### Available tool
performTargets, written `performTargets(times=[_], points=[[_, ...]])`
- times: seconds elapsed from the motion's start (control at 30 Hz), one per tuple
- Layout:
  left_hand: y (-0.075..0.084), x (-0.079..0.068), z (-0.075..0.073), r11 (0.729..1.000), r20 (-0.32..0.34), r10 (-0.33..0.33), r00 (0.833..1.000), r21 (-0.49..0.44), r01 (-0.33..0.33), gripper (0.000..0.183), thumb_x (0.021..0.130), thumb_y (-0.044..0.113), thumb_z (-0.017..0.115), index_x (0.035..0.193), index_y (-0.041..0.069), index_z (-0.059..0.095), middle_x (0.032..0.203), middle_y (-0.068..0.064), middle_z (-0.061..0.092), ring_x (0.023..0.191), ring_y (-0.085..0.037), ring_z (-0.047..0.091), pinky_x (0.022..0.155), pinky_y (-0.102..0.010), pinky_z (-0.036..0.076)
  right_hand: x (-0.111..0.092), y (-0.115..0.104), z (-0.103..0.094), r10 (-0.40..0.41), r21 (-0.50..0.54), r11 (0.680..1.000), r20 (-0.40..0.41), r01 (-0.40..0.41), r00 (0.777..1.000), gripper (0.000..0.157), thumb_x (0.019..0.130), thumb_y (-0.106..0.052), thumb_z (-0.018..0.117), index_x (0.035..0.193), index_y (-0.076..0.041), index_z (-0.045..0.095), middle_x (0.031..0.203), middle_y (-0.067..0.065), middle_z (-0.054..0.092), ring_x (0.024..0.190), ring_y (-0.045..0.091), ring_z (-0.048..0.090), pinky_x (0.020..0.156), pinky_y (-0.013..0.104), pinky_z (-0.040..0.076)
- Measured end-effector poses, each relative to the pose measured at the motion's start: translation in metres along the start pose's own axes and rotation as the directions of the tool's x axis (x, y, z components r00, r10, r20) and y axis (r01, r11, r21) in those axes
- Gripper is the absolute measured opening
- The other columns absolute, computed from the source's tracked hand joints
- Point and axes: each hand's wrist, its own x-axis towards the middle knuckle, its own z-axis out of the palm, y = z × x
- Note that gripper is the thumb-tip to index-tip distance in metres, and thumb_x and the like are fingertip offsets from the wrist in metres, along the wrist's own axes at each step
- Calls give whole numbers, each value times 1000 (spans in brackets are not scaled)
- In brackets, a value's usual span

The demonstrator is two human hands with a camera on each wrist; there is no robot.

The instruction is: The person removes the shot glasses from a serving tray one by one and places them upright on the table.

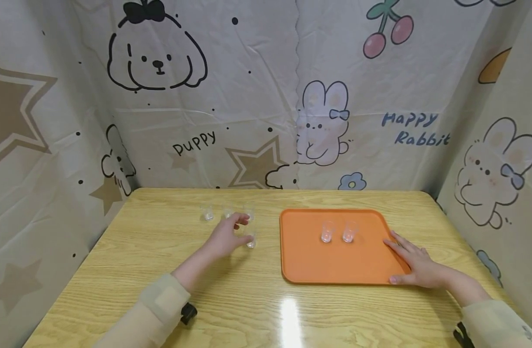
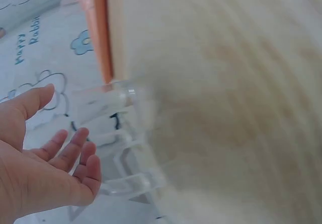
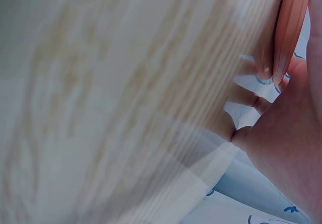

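Observation:
My left hand (image 1: 225,236) reaches over the left half of the table with thumb and fingers spread. The thumb is beside a small clear glass (image 1: 251,241); in the left wrist view a gap shows between the fingers and that glass (image 2: 103,103). Behind the hand stand three more clear glasses, the left one (image 1: 208,214) fully in sight and the others partly overlapped by the fingers. An orange tray (image 1: 309,266) carries two upright glasses, one left (image 1: 326,234) and one right (image 1: 348,234). My right hand (image 1: 418,268) rests at the tray's right edge, fingers extended.
The wooden table (image 1: 231,309) ends at a printed cloth (image 1: 257,96) at the back, with more cloth on both sides. A dark wrist strap piece (image 1: 188,313) shows below the left sleeve.

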Motion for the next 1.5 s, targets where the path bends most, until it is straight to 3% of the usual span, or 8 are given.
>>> performTargets(times=[0.3, 0.63, 0.87, 1.2, 1.5], points=[[33, -1, -13, 997, -13, 72, 997, -11, -72, 57, 76, 30, 70, 125, 14, 46, 114, -1, 56, 105, -24, 48, 85, -37, 42, 0, 1, 0, 3, 10, 1000, 2, -3, 1000, 86, 72, -39, 71, 138, -5, 28, 147, 18, 5, 121, 53, 21, 79, 74, 14], [74, 9, -4, 985, -6, 163, 987, -51, -163, 59, 76, 37, 68, 127, 18, 45, 114, 3, 56, 105, -21, 48, 87, -35, 41, 1, 2, 1, 13, 15, 1000, 7, -13, 1000, 87, 72, -39, 71, 138, -5, 27, 146, 19, 5, 122, 53, 20, 80, 75, 12], [96, 18, 15, 981, 9, 166, 986, -107, -164, 61, 76, 38, 69, 129, 20, 43, 117, 4, 54, 107, -19, 46, 87, -35, 40, 2, -2, -1, 12, 19, 1000, 11, -13, 1000, 86, 72, -40, 70, 138, -5, 27, 147, 18, 6, 122, 53, 21, 79, 75, 12], [110, 39, 55, 962, -6, 189, 982, -197, -187, 65, 73, 37, 71, 129, 20, 42, 118, 4, 54, 110, -22, 46, 87, -34, 41, 0, 0, 0, 21, 39, 999, 16, -22, 1000, 87, 71, -39, 71, 138, -5, 27, 146, 20, 6, 121, 54, 20, 79, 76, 9], [109, 48, 96, 964, -14, 189, 982, -190, -188, 65, 73, 38, 71, 128, 19, 42, 117, 0, 56, 104, -20, 49, 86, -30, 41, 1, 0, 0, 17, 48, 999, 12, -17, 1000, 87, 71, -37, 71, 138, -4, 27, 145, 22, 6, 121, 55, 19, 79, 76, 9]])
